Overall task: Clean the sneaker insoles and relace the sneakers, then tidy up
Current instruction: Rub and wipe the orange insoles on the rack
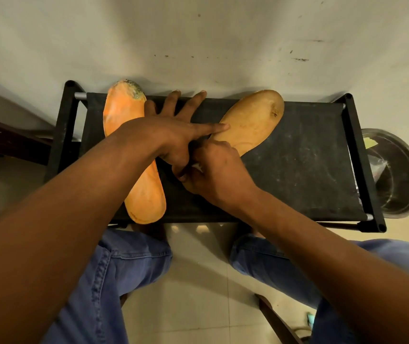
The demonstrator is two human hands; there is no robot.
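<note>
Two foam insoles are lying on a low black fabric-topped rack with a black frame (317, 155) pushed up against a scuffed pale wall (223, 33). The bright orange insole (146, 194) is on the left side, running front to back, with a grubby greenish patch at its far tip, and its middle is hidden under the left forearm. The tan yellowish insole (250, 122) sits angled near the middle, heel end covered by both hands. The left hand (171, 130) is spread flat, fingers straight, index finger pressing on the tan insole's edge. The right hand (213, 170) is curled around something small and whitish, only a sliver shows so I can't tell what it is. To the right of the rack there's a round metal bowl (397, 175), partly cut off by the frame, contents hard to make out. Blue jeans knees (129, 264) at the bottom.
</note>
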